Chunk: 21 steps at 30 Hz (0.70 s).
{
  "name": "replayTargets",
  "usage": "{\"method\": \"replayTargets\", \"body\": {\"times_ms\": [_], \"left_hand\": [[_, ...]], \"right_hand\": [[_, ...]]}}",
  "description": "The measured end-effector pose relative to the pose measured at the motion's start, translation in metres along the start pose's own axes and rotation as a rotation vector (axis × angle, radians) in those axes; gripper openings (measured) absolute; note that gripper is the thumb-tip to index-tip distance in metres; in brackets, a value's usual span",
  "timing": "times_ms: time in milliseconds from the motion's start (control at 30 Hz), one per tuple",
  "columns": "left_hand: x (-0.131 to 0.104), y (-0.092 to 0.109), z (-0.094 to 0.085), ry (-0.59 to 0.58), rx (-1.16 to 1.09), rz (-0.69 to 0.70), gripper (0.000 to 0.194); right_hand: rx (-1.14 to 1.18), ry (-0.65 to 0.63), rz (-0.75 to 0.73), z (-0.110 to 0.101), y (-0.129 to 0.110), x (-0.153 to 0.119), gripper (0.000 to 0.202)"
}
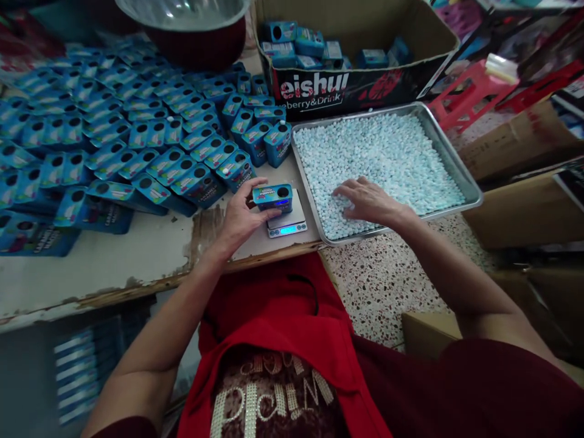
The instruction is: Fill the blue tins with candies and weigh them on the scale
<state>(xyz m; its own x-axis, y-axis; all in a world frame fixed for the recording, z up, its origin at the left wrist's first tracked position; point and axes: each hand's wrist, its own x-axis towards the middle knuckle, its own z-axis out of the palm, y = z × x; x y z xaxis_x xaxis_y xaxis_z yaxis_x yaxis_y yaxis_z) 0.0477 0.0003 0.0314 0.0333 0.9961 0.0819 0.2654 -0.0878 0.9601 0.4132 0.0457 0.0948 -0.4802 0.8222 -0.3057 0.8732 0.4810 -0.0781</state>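
My left hand (244, 213) is closed around a small blue printed box (272, 197) with a round dark hole in its top. It holds the box over a small digital scale (297, 210) whose display glows blue; whether the box rests on the scale I cannot tell. My right hand (371, 202) reaches into the near left part of a metal tray (472, 198) filled with small pale blue and white candies (383, 146). Its fingers are bent and apart, tips down among the candies. Whether any candies are gathered under the palm is hidden.
Rows of similar blue boxes (146, 140) cover the table's left side. Behind the tray stands a cardboard carton (314, 91) with more boxes inside. A large metal bowl (191, 30) sits at the back. The worn table edge (255, 260) runs in front of me; brown cartons (524, 201) stand right.
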Motion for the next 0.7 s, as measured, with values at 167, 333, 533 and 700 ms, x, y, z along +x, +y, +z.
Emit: {"method": "replayTargets", "body": {"times_ms": [167, 333, 533, 700], "left_hand": [[0.008, 0.007, 0.006, 0.040, 0.137, 0.004, 0.059], [0.024, 0.025, 0.022, 0.031, 0.189, 0.050, 0.051], [0.061, 0.077, 0.064, -0.028, 0.269, 0.221, 0.045], [0.077, 0.106, 0.097, -0.117, 0.333, 0.289, 0.041]], "right_hand": [[0.389, 0.128, 0.199, -0.007, 0.011, 0.038, 0.025], [1.322, 0.131, 0.332, -0.015, 0.021, 0.056, 0.030], [1.841, 0.488, 0.144, -0.024, 0.008, 0.046, 0.046], [1.520, 0.731, 0.237, -0.048, -0.009, 0.050, 0.065]]}}
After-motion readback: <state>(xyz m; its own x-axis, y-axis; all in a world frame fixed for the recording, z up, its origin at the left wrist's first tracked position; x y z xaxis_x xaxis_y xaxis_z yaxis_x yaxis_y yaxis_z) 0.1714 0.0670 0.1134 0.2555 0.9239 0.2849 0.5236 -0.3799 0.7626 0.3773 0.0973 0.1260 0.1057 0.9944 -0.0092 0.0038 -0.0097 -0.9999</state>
